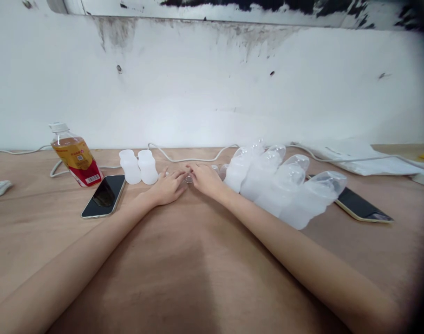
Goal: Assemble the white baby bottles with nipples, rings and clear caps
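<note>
My left hand [170, 187] lies low on the wooden table with its fingers spread and stretched toward the middle. Opposite it, my right hand [207, 180] reaches in from the right, its fingers pointing left and the tips close to those of the left. Between the two sets of fingertips sits a small clear plastic dome [188, 178], partly covered by them; whether either hand grips it is hard to see. More clear domes [223, 171] stand just beyond my right hand. Two frosted white plastic bottles [147, 168] stand upright left of my left hand.
Several frosted bottles with clear domed covers [284, 185] crowd beside my right forearm. A phone [104, 196] and a drink bottle [77, 157] stand left. Another phone [363, 204] and a white plastic bag [351, 155] lie right. A white cable [194, 160] runs along the wall.
</note>
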Motion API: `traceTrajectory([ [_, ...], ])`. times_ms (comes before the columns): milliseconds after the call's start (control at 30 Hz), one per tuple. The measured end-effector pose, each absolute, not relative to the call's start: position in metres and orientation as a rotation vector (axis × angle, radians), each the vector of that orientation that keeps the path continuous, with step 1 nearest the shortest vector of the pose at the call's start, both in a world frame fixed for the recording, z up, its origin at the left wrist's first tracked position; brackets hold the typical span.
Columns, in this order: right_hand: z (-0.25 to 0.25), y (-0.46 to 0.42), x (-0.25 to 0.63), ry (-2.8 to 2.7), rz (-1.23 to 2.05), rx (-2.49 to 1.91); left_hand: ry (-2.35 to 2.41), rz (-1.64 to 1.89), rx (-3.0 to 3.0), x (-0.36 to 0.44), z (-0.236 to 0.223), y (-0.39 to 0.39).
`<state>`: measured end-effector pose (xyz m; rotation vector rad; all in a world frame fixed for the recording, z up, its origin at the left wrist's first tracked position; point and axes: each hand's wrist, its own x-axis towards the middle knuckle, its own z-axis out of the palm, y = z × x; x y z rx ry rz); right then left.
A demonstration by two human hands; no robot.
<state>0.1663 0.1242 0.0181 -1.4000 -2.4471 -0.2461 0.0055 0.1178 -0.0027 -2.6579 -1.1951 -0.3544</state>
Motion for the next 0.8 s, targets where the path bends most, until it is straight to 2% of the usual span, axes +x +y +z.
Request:
traceTrajectory([
  [200,0.025,0.121,0.166,-2.396,-0.256,-1.337,-1.193,-0.381,-2.570,0.007,-0.003,0.114],
  [333,0.071,0.097,0.170,-2.297,-0.328,-1.323,-1.190,-0.422,-2.494,0.008,-0.004,0.111],
  [467,0.123,0.062,0.190,-2.157,-0.671,-1.706,-1.149,-0.461,-2.446,0.013,-0.002,0.100],
  [600,0.137,0.049,0.211,-2.211,-0.528,-2.078,-1.060,-0.525,-2.452,0.014,-0.002,0.082],
  [800,0.137,0.061,0.219,-2.356,-0.328,-2.015,-1.023,-0.922,-2.505,0.015,0.005,0.050],
])
